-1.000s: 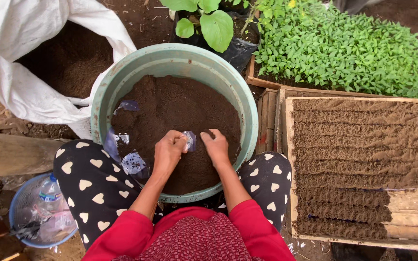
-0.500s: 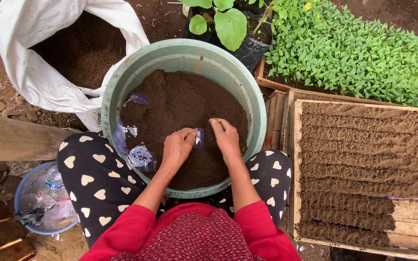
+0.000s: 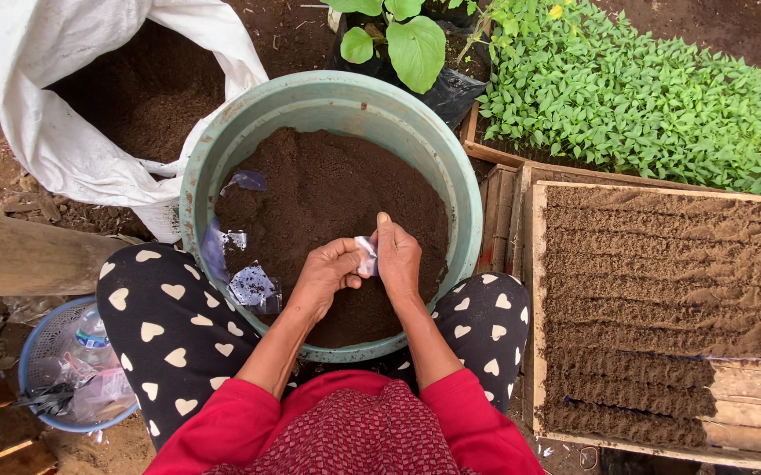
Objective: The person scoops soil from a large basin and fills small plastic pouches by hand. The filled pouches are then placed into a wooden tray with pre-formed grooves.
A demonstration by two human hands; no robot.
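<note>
Over a green basin (image 3: 222, 149) full of dark soil (image 3: 319, 189), my left hand (image 3: 327, 273) pinches a small clear plastic bag (image 3: 367, 255). My right hand (image 3: 398, 255) presses flat against the bag's other side, fingers pointing up. Both hands touch the bag just above the soil. More small plastic bags (image 3: 253, 286) lie against the basin's left inner wall.
A white sack (image 3: 55, 132) of soil stands at the upper left. At the right is a wooden tray (image 3: 534, 290) of furrowed soil, with a bed of green seedlings (image 3: 635, 88) behind it. A blue basket (image 3: 42, 352) with a bottle sits lower left.
My right hand has lifted off the soil and come against the bag held by my left hand. The two hands are now together.
</note>
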